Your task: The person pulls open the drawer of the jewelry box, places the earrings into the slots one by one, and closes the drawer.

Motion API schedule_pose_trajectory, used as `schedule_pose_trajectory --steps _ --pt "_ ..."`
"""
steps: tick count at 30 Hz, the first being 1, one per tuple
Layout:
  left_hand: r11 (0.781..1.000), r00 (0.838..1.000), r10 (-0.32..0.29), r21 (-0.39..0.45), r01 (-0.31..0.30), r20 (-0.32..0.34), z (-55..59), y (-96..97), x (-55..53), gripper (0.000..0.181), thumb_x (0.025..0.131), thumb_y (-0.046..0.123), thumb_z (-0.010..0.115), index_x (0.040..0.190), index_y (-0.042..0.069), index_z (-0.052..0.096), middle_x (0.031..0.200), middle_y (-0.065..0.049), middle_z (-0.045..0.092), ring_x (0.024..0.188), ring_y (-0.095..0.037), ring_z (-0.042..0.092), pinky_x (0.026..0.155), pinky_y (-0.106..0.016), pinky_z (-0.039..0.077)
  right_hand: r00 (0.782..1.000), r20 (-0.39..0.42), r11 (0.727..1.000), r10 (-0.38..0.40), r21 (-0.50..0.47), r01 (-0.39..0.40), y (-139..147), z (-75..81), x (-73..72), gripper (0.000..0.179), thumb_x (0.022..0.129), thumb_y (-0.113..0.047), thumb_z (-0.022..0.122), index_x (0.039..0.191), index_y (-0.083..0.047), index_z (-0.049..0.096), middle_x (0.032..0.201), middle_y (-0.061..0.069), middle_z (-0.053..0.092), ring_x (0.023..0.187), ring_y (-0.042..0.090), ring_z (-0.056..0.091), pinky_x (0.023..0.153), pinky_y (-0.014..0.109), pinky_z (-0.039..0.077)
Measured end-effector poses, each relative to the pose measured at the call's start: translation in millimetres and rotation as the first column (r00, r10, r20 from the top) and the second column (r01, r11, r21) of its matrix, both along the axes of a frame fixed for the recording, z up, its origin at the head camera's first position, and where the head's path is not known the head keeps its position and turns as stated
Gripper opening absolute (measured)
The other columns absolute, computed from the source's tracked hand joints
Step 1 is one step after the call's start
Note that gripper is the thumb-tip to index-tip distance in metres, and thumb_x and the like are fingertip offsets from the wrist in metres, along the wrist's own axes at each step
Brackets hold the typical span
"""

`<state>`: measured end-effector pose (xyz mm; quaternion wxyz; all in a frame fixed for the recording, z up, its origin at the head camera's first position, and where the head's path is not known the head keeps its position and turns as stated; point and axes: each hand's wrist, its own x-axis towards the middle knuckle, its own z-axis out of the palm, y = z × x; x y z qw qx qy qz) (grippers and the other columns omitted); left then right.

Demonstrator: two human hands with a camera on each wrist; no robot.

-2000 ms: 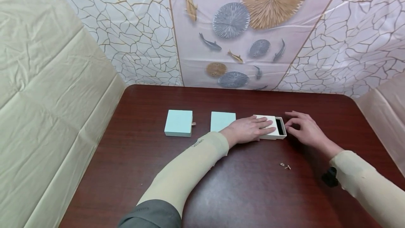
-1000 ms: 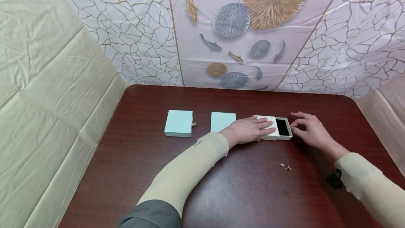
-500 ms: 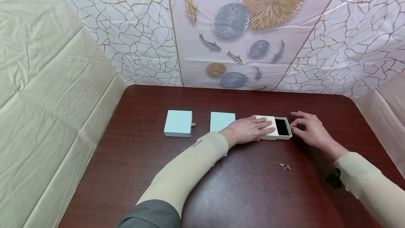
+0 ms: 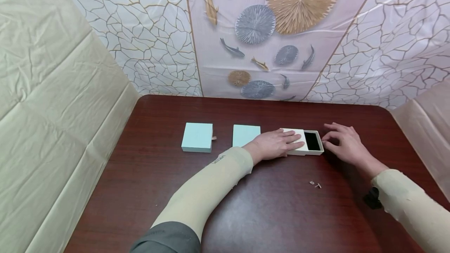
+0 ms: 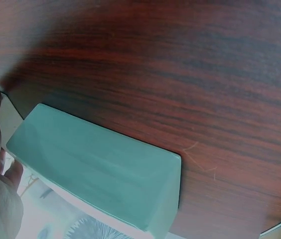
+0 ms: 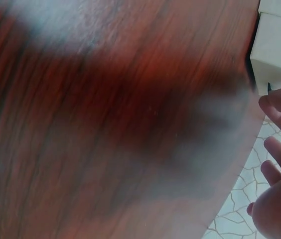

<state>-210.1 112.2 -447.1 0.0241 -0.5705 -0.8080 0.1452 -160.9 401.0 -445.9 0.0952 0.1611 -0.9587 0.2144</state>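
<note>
A white drawer box lies at the right of the table in the head view. My left hand rests on its sleeve, fingers spread flat over the top. The drawer sticks out to the right, showing a black lining. At its right end my right hand pinches a small pull tab, mostly hidden by the fingertips. In the right wrist view, thumb and forefinger meet at the drawer's pale end wall. Left of the white box lies a pale green box, partly covered by my left wrist.
Another pale green drawer box, with a short ribbon tab at its right, lies further left. Several tiny light-coloured pieces lie on the dark red table in front of the white box. Patterned cloth hangs behind the table.
Between two seconds and one second ago, my right hand moved right and drew the drawer further out. My left hand has stayed on the sleeve. Since then both hands are nearly still.
</note>
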Motion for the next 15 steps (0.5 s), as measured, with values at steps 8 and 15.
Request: schedule_pose_trajectory --steps 8,15 --pt "1.0 1.0 0.0 -0.003 0.0 -0.008 -1.1 1.0 -0.3 0.063 0.115 0.039 0.048 0.172 0.027 0.024 0.178 0.0 0.025 0.164 -0.017 0.022 0.13 -0.038 0.027 0.999 -0.045 0.999 0.017 0.034 -0.016 4.9 13.3 8.5 0.008 0.087 -0.006 0.082 0.092 -0.011 0.078 0.144 0.03 0.06 0.146 0.053 0.042 0.121 0.08 0.007" --pt "1.0 1.0 -0.001 0.006 0.001 0.0 0.0 0.5 0.4 0.063 0.115 0.038 0.049 0.172 0.026 0.025 0.177 0.0 0.025 0.164 -0.017 0.022 0.131 -0.038 0.026 0.993 -0.087 0.995 0.077 0.069 -0.071 1.6 28.8 22.1 0.015 0.084 -0.007 0.086 0.094 -0.015 0.08 0.149 0.029 0.057 0.159 0.037 0.03 0.125 0.074 -0.003"
